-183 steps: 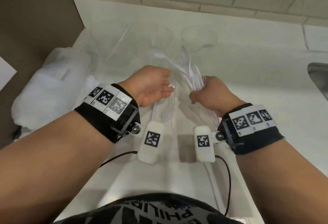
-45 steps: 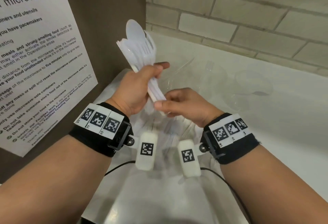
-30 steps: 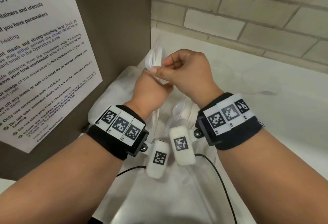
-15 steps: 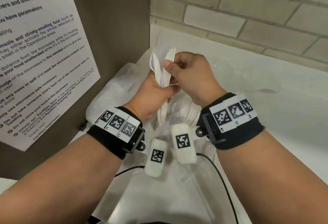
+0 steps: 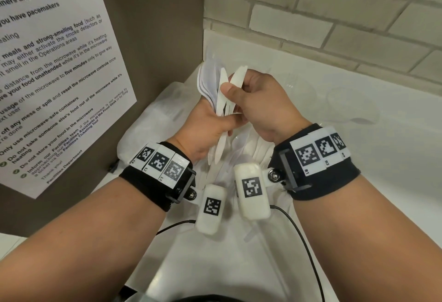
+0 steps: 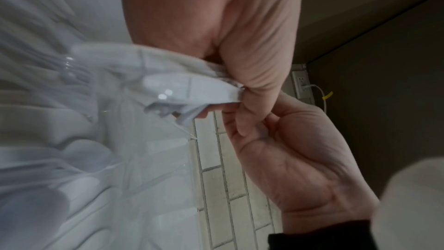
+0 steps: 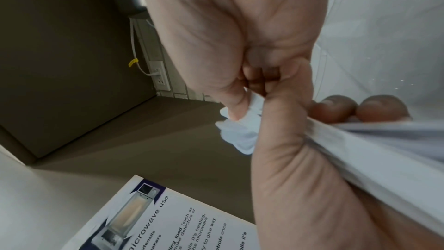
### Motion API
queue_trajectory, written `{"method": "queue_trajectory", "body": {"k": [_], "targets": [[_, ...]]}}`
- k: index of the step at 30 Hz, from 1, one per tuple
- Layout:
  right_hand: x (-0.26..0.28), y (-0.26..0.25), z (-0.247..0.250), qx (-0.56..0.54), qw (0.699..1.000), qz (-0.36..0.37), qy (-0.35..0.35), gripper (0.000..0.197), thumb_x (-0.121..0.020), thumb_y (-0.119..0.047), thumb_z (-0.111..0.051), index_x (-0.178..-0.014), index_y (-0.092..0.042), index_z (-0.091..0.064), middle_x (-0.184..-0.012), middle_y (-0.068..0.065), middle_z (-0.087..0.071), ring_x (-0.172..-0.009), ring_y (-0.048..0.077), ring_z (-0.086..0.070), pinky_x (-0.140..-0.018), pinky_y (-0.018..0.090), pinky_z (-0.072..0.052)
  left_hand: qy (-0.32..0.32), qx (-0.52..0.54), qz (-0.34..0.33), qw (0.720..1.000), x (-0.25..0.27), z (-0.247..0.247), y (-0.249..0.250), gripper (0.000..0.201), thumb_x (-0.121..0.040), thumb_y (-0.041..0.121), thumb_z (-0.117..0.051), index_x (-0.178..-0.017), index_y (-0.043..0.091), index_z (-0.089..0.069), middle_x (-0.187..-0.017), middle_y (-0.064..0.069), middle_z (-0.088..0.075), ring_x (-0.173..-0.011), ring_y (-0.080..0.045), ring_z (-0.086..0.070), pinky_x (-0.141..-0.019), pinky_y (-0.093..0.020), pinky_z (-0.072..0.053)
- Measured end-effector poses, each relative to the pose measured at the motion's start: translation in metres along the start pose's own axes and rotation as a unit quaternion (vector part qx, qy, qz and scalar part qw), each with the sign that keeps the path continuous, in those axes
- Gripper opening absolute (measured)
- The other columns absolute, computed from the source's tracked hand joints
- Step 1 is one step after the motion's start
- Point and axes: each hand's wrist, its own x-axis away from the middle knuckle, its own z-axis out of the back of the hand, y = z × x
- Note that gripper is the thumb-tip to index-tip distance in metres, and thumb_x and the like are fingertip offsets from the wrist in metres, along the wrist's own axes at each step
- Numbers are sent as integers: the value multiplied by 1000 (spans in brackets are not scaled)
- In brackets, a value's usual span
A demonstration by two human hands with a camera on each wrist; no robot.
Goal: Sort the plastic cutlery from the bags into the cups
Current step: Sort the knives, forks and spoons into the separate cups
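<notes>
My left hand (image 5: 208, 122) grips a bundle of white plastic cutlery (image 5: 209, 84) upright by its middle, above the counter. My right hand (image 5: 235, 91) pinches the top of one flat white piece (image 5: 239, 75), which leans slightly right of the bundle. In the left wrist view the left hand's fingers (image 6: 252, 75) curl round the bundle (image 6: 182, 85), with the right hand (image 6: 283, 149) below. The right wrist view shows the thumb (image 7: 234, 105) pressed on white cutlery tips (image 7: 242, 134). Clear cups (image 5: 296, 86) (image 5: 351, 103) stand behind on the right.
A clear bag (image 5: 153, 120) lies against the brown side panel (image 5: 153, 26) at the left, and more bagged cutlery (image 5: 251, 151) lies under my hands. A microwave notice (image 5: 47, 74) hangs on the panel. A brick wall (image 5: 334, 15) backs the white counter (image 5: 358, 170).
My left hand raised the bundle, and my right hand moved from the handle ends to the top. In the last half second the pinched piece has parted slightly from the bundle.
</notes>
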Motion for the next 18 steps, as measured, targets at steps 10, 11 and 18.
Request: {"method": "queue_trajectory", "body": {"k": [10, 11, 18], "targets": [[3, -1, 6, -95, 993, -64, -4, 6, -99, -11, -50, -97, -7, -53, -88, 14, -68, -82, 34, -70, -72, 53, -59, 5, 50, 78, 996, 4, 2, -4, 35, -90, 49, -53, -95, 16, -64, -67, -2, -60, -53, -11, -54, -54, -27, -47], [2, 0, 7, -93, 993, -67, -7, 6, -99, -12, -50, -95, -8, -53, -91, 14, -67, -86, 34, -70, -74, 53, -59, 10, 62, 83, 995, 4, 1, -3, 41, -93, 51, -45, -99, 15, -64, -67, 0, -65, -55, -10, -58, -55, -26, -49], [-1, -10, 36, -65, 996, -63, 20, 14, -100, -12, -47, -112, -8, -54, -77, 7, -73, -75, 27, -74, -71, 43, -60, 50, 134, 119, 982, 0, 6, 1, 34, -99, 40, -44, -100, 8, -55, -62, 1, -50, -54, -14, -51, -55, -27, -48]]}}
